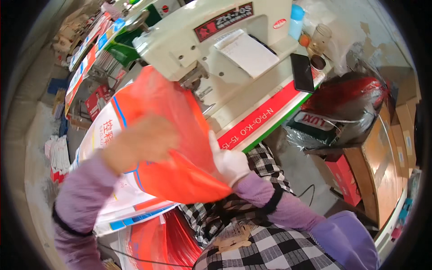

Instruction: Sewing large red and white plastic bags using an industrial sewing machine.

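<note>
A large orange-red and white printed sack (180, 177) lies across the bed of a cream industrial sewing machine (180, 47), its upper edge close to the needle area. My left hand (141, 143), bare and smeared by motion, is over the sack's printed face; its grip cannot be made out. In a white glove, my right hand (230, 165) holds the sack's right edge just below the machine bed, with some fingers hidden. More orange-red sacks (150, 240) are stacked below, beside my checked apron (270, 240).
On the machine's table stand a black phone (302, 73), a glass jar (320, 38) and a light-blue bottle (295, 21). A paper pad (246, 52) lies against the machine. Cardboard boxes (382, 157) and a plastic-wrapped bundle (337, 108) are at the right.
</note>
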Motion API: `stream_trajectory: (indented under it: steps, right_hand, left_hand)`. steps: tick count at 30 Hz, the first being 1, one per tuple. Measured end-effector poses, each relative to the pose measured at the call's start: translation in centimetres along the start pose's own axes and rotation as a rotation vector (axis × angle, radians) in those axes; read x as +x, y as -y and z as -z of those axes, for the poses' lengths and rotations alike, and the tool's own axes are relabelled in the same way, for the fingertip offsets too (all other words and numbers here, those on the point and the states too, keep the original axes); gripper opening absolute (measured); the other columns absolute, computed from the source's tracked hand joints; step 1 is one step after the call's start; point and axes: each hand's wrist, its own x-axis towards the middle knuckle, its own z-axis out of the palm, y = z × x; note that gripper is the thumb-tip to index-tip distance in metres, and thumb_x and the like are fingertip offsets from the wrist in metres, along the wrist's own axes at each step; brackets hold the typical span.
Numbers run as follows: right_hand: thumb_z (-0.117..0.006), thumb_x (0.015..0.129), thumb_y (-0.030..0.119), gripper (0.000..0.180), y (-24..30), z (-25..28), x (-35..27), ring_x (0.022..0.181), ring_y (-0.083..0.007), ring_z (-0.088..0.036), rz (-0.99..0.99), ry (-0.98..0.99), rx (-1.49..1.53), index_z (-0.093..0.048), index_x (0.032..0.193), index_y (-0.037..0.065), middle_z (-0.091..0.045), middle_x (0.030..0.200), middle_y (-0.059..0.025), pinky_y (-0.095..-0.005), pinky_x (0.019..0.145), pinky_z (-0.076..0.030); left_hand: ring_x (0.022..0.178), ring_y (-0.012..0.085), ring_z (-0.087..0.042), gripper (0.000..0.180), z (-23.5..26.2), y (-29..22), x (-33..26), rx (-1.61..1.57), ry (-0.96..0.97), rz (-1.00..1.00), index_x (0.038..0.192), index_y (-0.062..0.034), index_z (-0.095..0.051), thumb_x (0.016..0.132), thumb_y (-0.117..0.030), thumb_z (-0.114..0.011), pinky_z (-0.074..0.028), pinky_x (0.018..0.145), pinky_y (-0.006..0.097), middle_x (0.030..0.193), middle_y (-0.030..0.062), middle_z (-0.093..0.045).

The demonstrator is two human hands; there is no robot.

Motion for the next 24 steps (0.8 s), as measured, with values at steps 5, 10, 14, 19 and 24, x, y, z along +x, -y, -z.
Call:
stream_trajectory:
  steps: [5, 10, 14, 19, 24]
  right_hand:
    - [-0.050, 0.088, 0.013, 0.069, -1.0, 0.7, 11.8, 0.068, -0.0274, -0.069, -0.105, 0.177, -0.036, -0.022, 0.150, 0.007, -0.069, 0.076, -0.0115, -0.0406, 0.058, -0.054]
    - [-0.050, 0.089, 0.017, 0.068, -0.7, -2.0, 15.4, 0.071, -0.0270, -0.070, -0.240, -0.122, 0.019, -0.021, 0.149, 0.006, -0.070, 0.077, -0.0107, -0.0392, 0.060, -0.054]
    - [-0.052, 0.085, 0.019, 0.070, 0.4, -1.1, 11.3, 0.057, -0.0308, -0.067, -0.096, -0.095, 0.042, -0.023, 0.147, 0.003, -0.067, 0.066, -0.0135, -0.0439, 0.046, -0.050]
    - [-0.060, 0.085, 0.029, 0.055, -0.8, 1.1, 6.0, 0.097, -0.0278, -0.059, 0.146, -0.383, -0.016, -0.051, 0.132, 0.002, -0.062, 0.101, -0.0118, -0.0445, 0.085, -0.044]
    - [-0.056, 0.091, 0.027, 0.025, 2.1, 5.4, 2.2, 0.067, -0.0368, -0.059, 0.408, -0.357, 0.591, -0.060, 0.079, 0.005, -0.059, 0.070, -0.0170, -0.0450, 0.057, -0.044]
  left_hand:
    - [0.049, 0.0183, -0.053, 0.047, -0.4, -4.7, -0.6, 0.300, 0.019, 0.463, 0.129, -0.0152, -0.058, 0.082, -0.019, -0.056, -0.041, 0.047, 0.038, 0.060, 0.0008, -0.059]
    - [0.073, 0.0185, -0.062, 0.034, -7.1, -10.7, 10.5, 0.118, -0.125, 0.107, 0.118, -0.0024, -0.058, 0.087, -0.015, -0.051, -0.050, 0.064, 0.038, 0.076, 0.0077, -0.061]
    - [0.066, 0.0177, -0.063, 0.014, 9.2, -15.8, 6.6, 0.349, -0.389, 0.106, 0.091, -0.0092, -0.068, 0.078, -0.010, -0.072, -0.052, 0.064, 0.033, 0.081, 0.0075, -0.069]
    - [0.055, 0.0147, -0.060, 0.006, 9.3, -16.5, 5.4, 0.625, -0.736, -0.050, 0.073, -0.0091, -0.066, 0.069, -0.013, -0.069, -0.053, 0.058, 0.027, 0.066, 0.0042, -0.064]
    - [0.050, 0.0150, -0.054, 0.007, 8.1, -17.6, 5.7, 0.799, -1.021, -0.210, 0.061, -0.0026, -0.059, 0.057, -0.009, -0.060, -0.051, 0.053, 0.024, 0.059, 0.0037, -0.055]
